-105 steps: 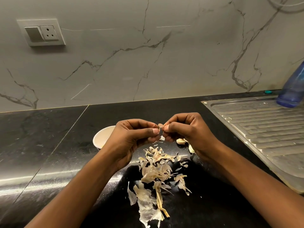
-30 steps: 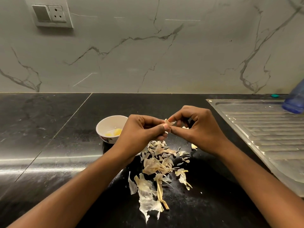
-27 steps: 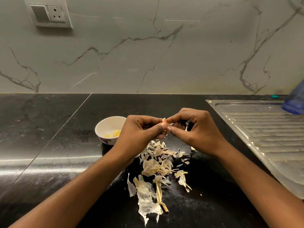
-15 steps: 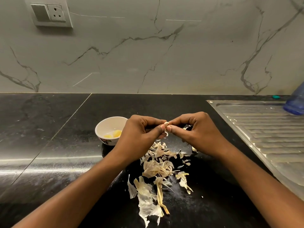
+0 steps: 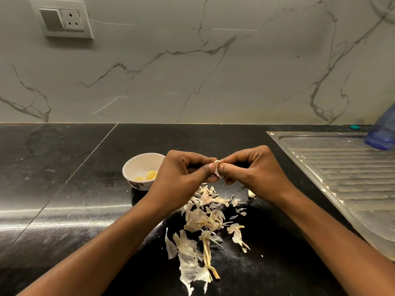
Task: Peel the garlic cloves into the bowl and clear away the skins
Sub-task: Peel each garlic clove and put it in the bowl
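Since the view of three and a half seconds back, the white bowl (image 5: 130, 165) has come out from behind the left hand (image 5: 181, 176) and the two yellow peeled cloves (image 5: 149, 175) in it now show, while the loose flap of skin that stood up between the thumbs a second ago now curls downward. From my remote seat I see the hands together above the black table (image 5: 64, 189). The left hand and right hand (image 5: 254, 171) meet fingertip to fingertip, both pinching one small garlic clove (image 5: 217, 168). Only a pale sliver of it shows, so I cannot tell how its long axis lies. I judge the peeling of this clove to be part done. The bowl lies to the left of the pinch and a little beyond it, and the left hand is the nearer, its knuckles overlapping the rim in my view. The shed skins (image 5: 203, 218) lie scattered on the table just below the hands, toward me, not yet cleared. The steel drainboard (image 5: 342, 178) lies to the right, with a blue bottle (image 5: 382, 133) on it
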`<move>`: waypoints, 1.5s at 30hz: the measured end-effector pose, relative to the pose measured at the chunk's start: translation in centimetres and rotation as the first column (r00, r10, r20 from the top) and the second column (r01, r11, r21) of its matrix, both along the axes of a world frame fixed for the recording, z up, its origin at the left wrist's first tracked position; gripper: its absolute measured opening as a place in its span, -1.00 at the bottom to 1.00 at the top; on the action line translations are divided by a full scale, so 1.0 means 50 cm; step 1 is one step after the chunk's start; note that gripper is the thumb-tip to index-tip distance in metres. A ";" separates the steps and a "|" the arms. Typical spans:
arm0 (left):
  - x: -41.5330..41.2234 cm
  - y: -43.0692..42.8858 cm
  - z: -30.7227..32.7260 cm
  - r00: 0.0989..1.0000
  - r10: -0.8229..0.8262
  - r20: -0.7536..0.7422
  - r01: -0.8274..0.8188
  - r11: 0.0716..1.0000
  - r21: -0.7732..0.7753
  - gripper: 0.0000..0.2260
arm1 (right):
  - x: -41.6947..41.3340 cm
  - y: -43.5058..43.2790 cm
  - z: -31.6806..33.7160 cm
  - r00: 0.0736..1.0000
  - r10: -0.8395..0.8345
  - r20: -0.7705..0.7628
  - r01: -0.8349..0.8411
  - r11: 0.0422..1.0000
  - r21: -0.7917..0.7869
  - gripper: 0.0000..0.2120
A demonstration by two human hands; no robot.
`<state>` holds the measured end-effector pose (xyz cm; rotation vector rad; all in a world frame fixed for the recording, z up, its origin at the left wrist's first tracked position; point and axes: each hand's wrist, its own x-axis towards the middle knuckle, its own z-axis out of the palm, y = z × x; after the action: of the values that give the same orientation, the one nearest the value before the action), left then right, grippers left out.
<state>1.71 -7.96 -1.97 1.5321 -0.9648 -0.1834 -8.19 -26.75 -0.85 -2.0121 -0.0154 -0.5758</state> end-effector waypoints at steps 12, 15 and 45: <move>0.004 0.005 0.004 0.999 -0.017 0.044 0.015 0.999 0.050 -0.82 | -0.010 -0.015 0.012 0.983 0.113 -0.148 -0.095 0.988 0.126 -0.87; 0.002 0.005 0.002 0.996 -0.005 0.085 0.000 0.998 0.062 -0.81 | -0.008 -0.007 0.009 0.986 0.097 -0.137 -0.078 0.988 0.136 -0.88; 0.007 0.014 0.015 0.996 -0.057 0.067 0.051 0.995 0.081 -0.82 | -0.016 -0.014 0.017 0.968 0.185 -0.167 -0.150 0.967 0.206 -0.86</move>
<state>2.04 -7.25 -1.23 1.5943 -1.0656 -0.2103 -8.99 -27.43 0.00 -1.8472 -0.0173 -0.2695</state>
